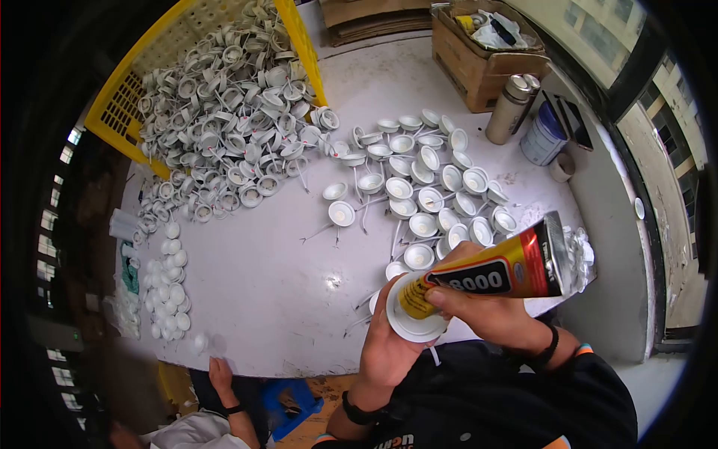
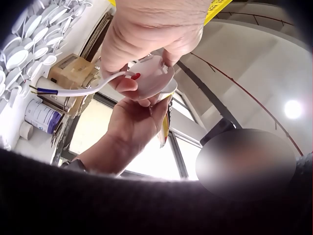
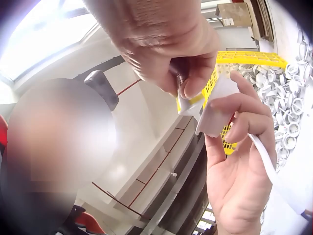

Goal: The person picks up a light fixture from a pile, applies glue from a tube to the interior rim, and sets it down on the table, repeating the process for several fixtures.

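Observation:
My left hand (image 1: 385, 358) holds a round white lamp housing (image 1: 404, 323) from below, its fingers curled around the rim. A white cable (image 2: 80, 91) with bare-ended coloured wires comes out of the housing's underside beside a red spot. In my right hand (image 1: 490, 318) is a yellow, black and red glue tube (image 1: 523, 263) marked 8000, gripped near its nozzle end. The tube tilts down to the left, with its nozzle end over the inside of the housing. The nozzle tip itself is hidden in the head view.
Similar open white housings (image 1: 430, 200) with cables stand grouped ahead. A yellow crate (image 1: 112, 112) spills a large pile of ring-shaped parts. White domes (image 1: 170, 288) lie at the left, near another person's hand (image 1: 221, 373). A thermos (image 1: 508, 112), a tub (image 1: 541, 138) and a carton (image 1: 467, 71) stand back right.

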A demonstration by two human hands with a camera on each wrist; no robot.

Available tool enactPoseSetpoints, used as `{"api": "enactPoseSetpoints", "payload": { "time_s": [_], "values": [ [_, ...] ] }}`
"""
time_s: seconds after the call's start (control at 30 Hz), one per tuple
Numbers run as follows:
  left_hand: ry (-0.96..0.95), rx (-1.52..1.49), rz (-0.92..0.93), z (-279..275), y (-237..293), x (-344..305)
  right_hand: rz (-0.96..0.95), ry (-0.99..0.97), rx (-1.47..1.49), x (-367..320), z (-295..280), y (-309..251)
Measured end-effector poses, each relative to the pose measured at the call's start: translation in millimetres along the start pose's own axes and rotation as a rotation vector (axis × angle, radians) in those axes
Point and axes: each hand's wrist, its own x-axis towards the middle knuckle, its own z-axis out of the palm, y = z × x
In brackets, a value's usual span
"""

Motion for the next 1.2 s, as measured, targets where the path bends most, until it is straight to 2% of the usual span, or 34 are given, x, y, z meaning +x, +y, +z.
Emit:
{"api": "enactPoseSetpoints", "payload": {
  "time_s": [0.1, 0.17, 0.23, 0.33, 0.37, 0.43, 0.53, 0.67, 0.83, 0.97, 1.03, 1.2],
  "values": [
    [0.096, -0.026, -0.032, 4.7, -0.7, 0.3, -0.030, 0.029, -0.157, 2.3, -2.7, 2.4],
    [0.140, -0.041, -0.042, 5.1, -0.1, 1.0, -0.284, 0.053, -0.378, 2.4, -6.6, 9.3],
    [0.047, -0.083, -0.074, 1.2, 0.8, 3.5, -0.221, 0.059, -0.302, -3.6, -9.3, 8.8],
    [0.076, -0.095, -0.050, -0.4, 4.0, 6.5, -0.106, 0.111, 0.152, -11.6, -12.9, 2.3],
    [0.079, -0.098, -0.040, -0.5, 5.4, 6.8, -0.103, 0.100, 0.152, -12.3, -14.0, 3.4],
    [0.199, -0.111, -0.046, -1.0, 8.5, 6.5, -0.040, 0.203, 0.213, -13.0, -16.1, 8.6],
    [0.153, -0.116, -0.043, -5.0, 14.1, 4.7, -0.003, 0.199, 0.210, -15.6, -21.5, 17.0],
    [0.211, -0.108, -0.048, -14.5, 20.3, 0.2, 0.036, 0.202, 0.265, -15.0, -20.0, 19.2],
    [0.131, -0.036, -0.086, -27.2, 24.7, -0.8, 0.056, 0.216, 0.261, -13.6, -21.4, 23.7],
    [0.134, -0.115, -0.123, -34.0, 26.3, 2.8, 0.071, 0.220, 0.269, -13.1, -23.0, 25.7],
    [0.159, 0.022, -0.124, -35.2, 26.4, 6.2, 0.077, 0.226, 0.286, -12.5, -24.6, 28.4],
    [0.224, 0.106, -0.096, -46.8, 24.0, 15.4, 0.087, 0.223, 0.318, -10.7, -26.8, 31.6]
  ]
}}
